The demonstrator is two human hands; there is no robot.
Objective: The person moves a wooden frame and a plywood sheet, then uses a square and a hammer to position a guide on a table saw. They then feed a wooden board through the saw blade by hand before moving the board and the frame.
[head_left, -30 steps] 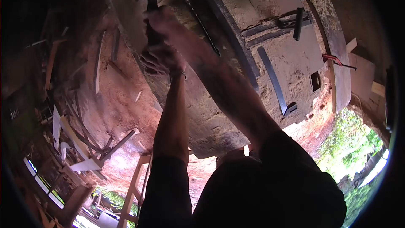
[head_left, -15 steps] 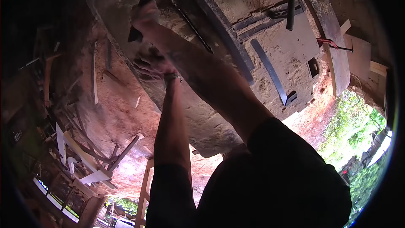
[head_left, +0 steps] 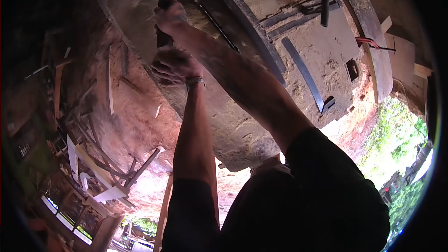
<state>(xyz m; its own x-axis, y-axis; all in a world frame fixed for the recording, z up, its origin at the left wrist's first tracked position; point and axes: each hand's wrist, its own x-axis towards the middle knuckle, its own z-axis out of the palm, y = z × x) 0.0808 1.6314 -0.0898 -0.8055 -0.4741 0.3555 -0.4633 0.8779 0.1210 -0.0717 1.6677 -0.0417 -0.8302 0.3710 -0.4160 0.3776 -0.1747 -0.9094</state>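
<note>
My right hand (head_left: 170,18) is wrapped round a dark, flat, elongated tool (head_left: 164,38), whose ends show above and below the fist; its exact kind is not clear. Just below it, my left hand (head_left: 176,66), with a band at the wrist, has its fingers curled over; what they hold, if anything, is hidden. Both hands are over the far left part of a worn, dusty workbench (head_left: 233,126). A long dark strip (head_left: 247,18) lies across the bench to the right of the hands.
On the bench to the right lie a square-like tool with a metal blade (head_left: 303,72) and a dark cylindrical bar (head_left: 324,8). A red clamp (head_left: 371,43) grips a board at the far right. Wood offcuts (head_left: 95,168) are heaped on the floor at left.
The view has shifted slightly. My right hand and the dark tool have moved a little right, and the tool stands straighter. My left hand's fingers look more curled.
</note>
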